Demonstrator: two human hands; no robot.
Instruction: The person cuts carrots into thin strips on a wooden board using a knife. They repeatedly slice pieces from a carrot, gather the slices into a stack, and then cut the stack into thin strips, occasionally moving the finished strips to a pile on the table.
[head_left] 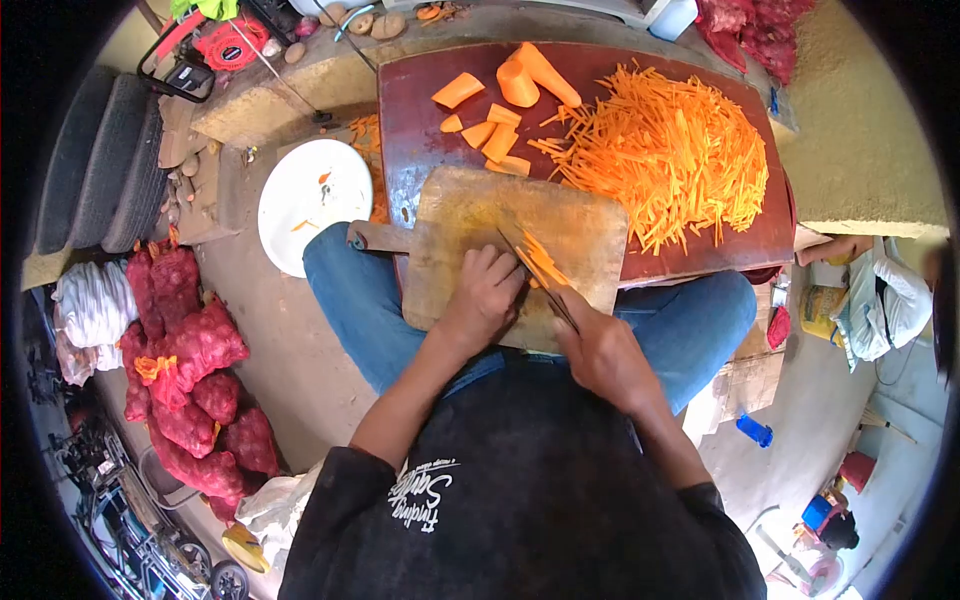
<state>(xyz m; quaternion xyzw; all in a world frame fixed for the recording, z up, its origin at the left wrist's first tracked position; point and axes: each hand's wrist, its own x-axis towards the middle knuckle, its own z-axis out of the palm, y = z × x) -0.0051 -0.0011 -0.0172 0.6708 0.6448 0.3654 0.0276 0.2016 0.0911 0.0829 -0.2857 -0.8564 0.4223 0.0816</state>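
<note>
I sit with a wooden cutting board (470,215) across my lap. My right hand (600,350) grips a knife (535,272), its blade lying over thin carrot slices (543,262) on the board. My left hand (487,292) presses down on those slices beside the blade, fingers curled. Beyond the board, on a dark red tray (420,120), lies a big heap of carrot strips (665,150) and several uncut carrot chunks (500,105).
A white plate (310,200) with scraps sits on the ground to the left. Red mesh sacks (195,370) pile up at lower left, with tyres (110,160) behind. Another person (880,290) sits at the right edge.
</note>
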